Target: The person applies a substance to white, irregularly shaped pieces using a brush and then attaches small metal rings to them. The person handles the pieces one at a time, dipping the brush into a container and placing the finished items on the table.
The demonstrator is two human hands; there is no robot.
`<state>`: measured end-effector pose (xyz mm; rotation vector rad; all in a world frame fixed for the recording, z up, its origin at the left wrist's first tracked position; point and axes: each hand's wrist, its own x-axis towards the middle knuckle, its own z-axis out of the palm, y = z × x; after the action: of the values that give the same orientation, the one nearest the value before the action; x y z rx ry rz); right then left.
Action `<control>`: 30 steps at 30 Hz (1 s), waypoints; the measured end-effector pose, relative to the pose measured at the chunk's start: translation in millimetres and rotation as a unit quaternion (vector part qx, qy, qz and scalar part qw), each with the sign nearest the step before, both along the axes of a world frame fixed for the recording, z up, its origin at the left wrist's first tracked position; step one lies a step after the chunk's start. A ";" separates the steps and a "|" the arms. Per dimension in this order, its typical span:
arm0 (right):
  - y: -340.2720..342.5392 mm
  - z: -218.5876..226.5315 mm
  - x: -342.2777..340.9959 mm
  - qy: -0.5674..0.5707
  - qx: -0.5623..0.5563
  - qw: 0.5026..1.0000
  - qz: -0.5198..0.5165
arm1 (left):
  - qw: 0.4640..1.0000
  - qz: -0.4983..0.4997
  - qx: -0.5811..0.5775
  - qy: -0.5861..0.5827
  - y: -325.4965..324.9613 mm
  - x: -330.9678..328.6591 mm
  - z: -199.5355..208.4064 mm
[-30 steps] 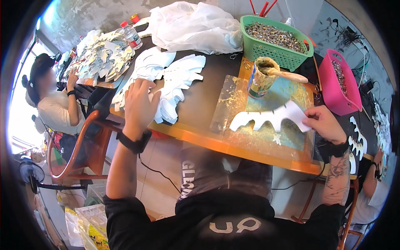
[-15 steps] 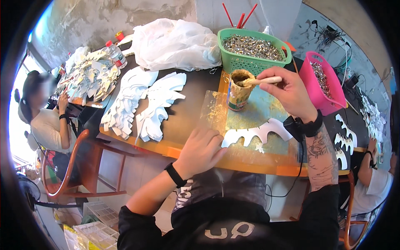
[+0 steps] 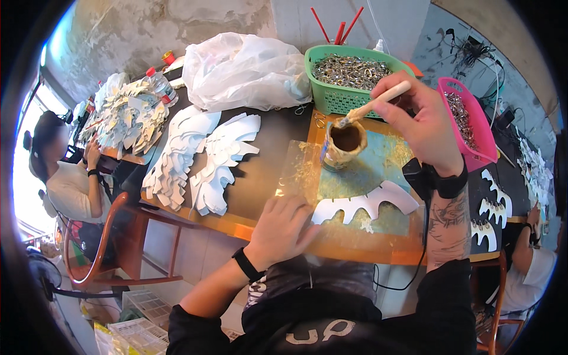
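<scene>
My right hand (image 3: 421,118) grips a pale-handled brush (image 3: 381,100), its bristles caked with yellowish glue. The bristle end is over the far rim of a glue-smeared can (image 3: 339,158); whether it touches the rim I cannot tell. Brown paste shows inside the can. Below it, a white piece with a scalloped edge (image 3: 374,200) lies on the stained blue-green work surface (image 3: 390,148). Beside that piece's left end, my left hand (image 3: 281,231) rests at the table edge with fingers loosely stretched, holding nothing.
Two overlapping stacks of white cut pieces (image 3: 180,157) lie to the left. A white plastic bag (image 3: 242,74), a green basket (image 3: 324,105) and a pink basket (image 3: 482,151), both baskets full of metal fittings, stand behind. Scalloped pieces (image 3: 494,207) lie at right. People sit on both sides.
My right hand has raised the brush handle, so the brush now slants down to the can instead of lying nearly level. The view has shifted slightly; my left hand stays at the table edge.
</scene>
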<state>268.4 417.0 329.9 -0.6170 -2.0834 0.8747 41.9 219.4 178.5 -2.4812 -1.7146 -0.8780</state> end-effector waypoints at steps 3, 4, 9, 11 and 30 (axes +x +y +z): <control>-2.6 -5.1 0.1 -0.025 0.035 0.999 0.019 | 0.999 0.010 -0.015 -0.041 9.8 -5.9 9.8; -3.5 -2.2 -0.1 -0.035 0.034 0.999 0.024 | 0.998 0.030 -0.011 -0.053 21.8 -9.3 17.5; -6.6 6.0 0.2 -0.034 0.058 0.997 0.033 | 0.972 0.046 -0.046 -0.226 104.2 -2.1 39.6; -5.4 2.5 0.5 -0.031 0.091 0.994 0.045 | 0.952 0.024 -0.129 -0.276 124.3 0.0 24.0; 4.5 45.3 88.7 0.090 0.146 0.982 0.082 | 0.976 0.016 -0.107 -0.187 141.9 -29.9 36.3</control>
<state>357.1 421.5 375.2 -0.2033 -2.0634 0.6680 12.0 361.3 214.8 -2.5338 -2.0511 -1.2927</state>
